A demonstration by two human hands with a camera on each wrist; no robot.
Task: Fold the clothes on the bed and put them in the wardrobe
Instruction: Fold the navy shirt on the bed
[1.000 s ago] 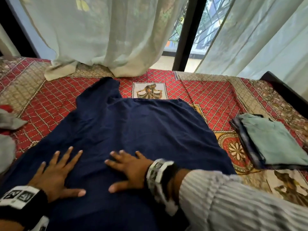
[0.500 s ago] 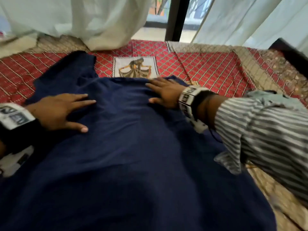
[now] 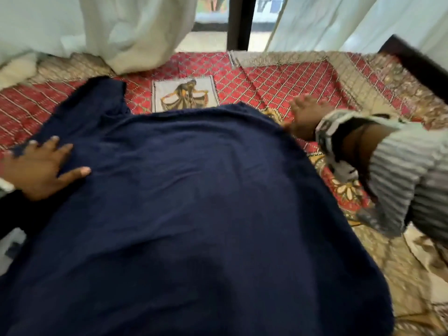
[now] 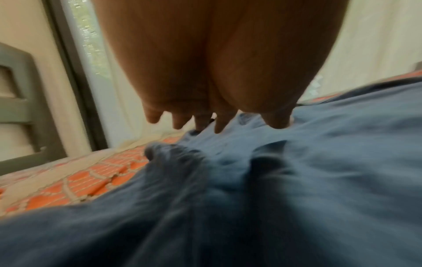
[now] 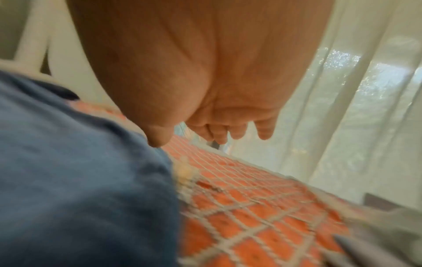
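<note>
the navy garment (image 3: 194, 202) lies spread flat over the middle of the bed (image 3: 278, 88), its near part running off the bottom of the head view and its far edge stopping short of the figure panel (image 3: 185, 95) printed on the red patterned bedspread. a narrower flap of it reaches toward the far left corner, near where the white curtain (image 3: 121, 32) drapes onto the bed.

the left hand (image 3: 41, 170) rests flat on the garment's left side, fingers spread wide and straight, holding nothing. the right hand (image 3: 306, 115) is blurred, fingers extended and apart, just past the garment's far right edge over the bedspread; the right wrist view shows the thumb close to the cloth edge, but i cannot tell whether it touches. it grips nothing.

the step in hand looks like smoothing the garment flat before the first fold. to do it well, keep the left palm as an anchor so the cloth does not slide, and sweep the right hand outward from the centre to the edge, pushing wrinkles off rather than bunching them. the left wrist view shows ridges of gathered cloth near the palm, so that side seems to need another pass. the far left flap should be straightened too, or the fold will come out lopsided. nothing here has reached the wardrobe, which is not in view.
</note>
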